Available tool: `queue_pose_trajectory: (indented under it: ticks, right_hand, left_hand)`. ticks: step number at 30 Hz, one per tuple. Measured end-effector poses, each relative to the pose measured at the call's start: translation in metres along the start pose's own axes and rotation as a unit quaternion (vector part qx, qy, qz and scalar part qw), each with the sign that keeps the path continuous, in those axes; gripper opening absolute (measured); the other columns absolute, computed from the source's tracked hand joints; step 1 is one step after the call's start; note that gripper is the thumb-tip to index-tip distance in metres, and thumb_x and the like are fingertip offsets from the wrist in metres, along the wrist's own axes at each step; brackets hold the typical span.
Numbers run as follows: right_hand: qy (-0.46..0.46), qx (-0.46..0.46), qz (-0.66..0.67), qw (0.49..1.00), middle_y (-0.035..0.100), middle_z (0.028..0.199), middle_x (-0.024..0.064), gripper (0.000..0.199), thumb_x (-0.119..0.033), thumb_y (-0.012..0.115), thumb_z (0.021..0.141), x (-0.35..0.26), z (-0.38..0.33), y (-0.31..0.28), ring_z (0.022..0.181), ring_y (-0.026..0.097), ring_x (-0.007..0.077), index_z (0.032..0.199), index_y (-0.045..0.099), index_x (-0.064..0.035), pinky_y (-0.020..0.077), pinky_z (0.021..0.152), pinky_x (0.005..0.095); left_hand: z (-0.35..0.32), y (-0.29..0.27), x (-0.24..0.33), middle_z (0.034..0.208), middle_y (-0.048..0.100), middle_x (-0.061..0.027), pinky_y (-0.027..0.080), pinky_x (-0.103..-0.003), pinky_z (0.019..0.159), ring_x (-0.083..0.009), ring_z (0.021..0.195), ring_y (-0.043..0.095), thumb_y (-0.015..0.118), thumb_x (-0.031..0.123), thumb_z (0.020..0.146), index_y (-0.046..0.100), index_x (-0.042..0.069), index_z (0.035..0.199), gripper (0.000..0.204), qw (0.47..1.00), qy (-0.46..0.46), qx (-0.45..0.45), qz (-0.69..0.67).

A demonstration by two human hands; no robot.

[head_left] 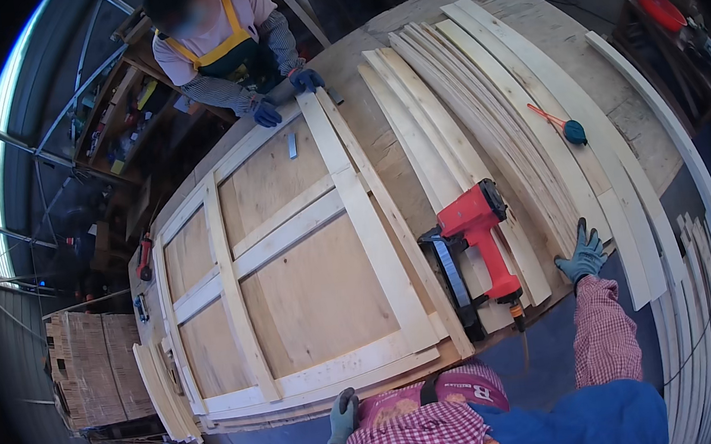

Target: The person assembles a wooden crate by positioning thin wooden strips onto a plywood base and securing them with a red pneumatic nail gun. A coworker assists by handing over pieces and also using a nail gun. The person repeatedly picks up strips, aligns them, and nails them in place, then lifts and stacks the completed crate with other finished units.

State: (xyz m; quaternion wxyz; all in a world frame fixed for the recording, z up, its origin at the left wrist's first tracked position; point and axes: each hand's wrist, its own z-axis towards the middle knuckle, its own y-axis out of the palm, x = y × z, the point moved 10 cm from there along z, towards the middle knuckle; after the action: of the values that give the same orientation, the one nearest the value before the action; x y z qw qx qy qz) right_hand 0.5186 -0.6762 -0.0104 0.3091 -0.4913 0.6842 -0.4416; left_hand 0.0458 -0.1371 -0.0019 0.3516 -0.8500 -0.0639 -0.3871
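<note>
My right hand (584, 255), in a grey-green glove, reaches out with spread fingers. It lies on the near ends of wooden strips (561, 231) at the table's edge. My left hand (344, 416), gloved too, is by my body just off the near rail of a wooden frame (336, 370); its fingers point up, partly bunched, and I see nothing in them. The frame has crossbars and lies flat. Between my hands, a red nail gun (486, 247) with a black magazine rests across the boards, its hose fitting toward me.
Across the table a co-worker in gloves (306, 80) touches the frame's far end. A small metal plate (292, 146) lies inside the frame. A teal tape measure (574, 132) sits on the strips at right. Long slats (696, 333) are stacked at lower right, a red bowl (660, 8) beyond.
</note>
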Motion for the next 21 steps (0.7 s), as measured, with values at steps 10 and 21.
queue_pose_trajectory:
  ticks: [10, 21]
  right_hand:
    - [-0.284, 0.201, 0.141, 0.927, 0.025, 0.15, 0.0198, 0.105, -0.052, 0.072, 0.071, -0.048, -0.056, 0.016, 0.136, 0.026, 0.041, 0.151, 0.016, -0.0139, 0.0192, 0.11, 0.0564]
    - [-0.229, 0.015, 0.131, 0.964, 0.027, 0.15, 0.0133, 0.115, -0.039, 0.081, 0.06, -0.078, -0.131, 0.093, 0.138, 0.025, 0.0342, 0.151, 0.013, -0.0199, 0.0181, 0.111, 0.0579]
  left_hand:
    - [-0.004, 0.007, -0.012, 0.12, 0.062, -0.0118, 0.043, -0.031, 0.096, -0.0215, 0.112, 0.057, 0.062, 0.028, 0.091, 0.06, 0.002, 0.119, 0.039, 1.0, -0.019, -0.017, -0.014]
    - [-0.009, 0.008, -0.029, 0.119, 0.061, -0.0098, 0.042, -0.028, 0.096, -0.018, 0.109, 0.055, 0.06, 0.022, 0.093, 0.057, 0.001, 0.122, 0.036, 0.996, -0.026, -0.011, -0.083]
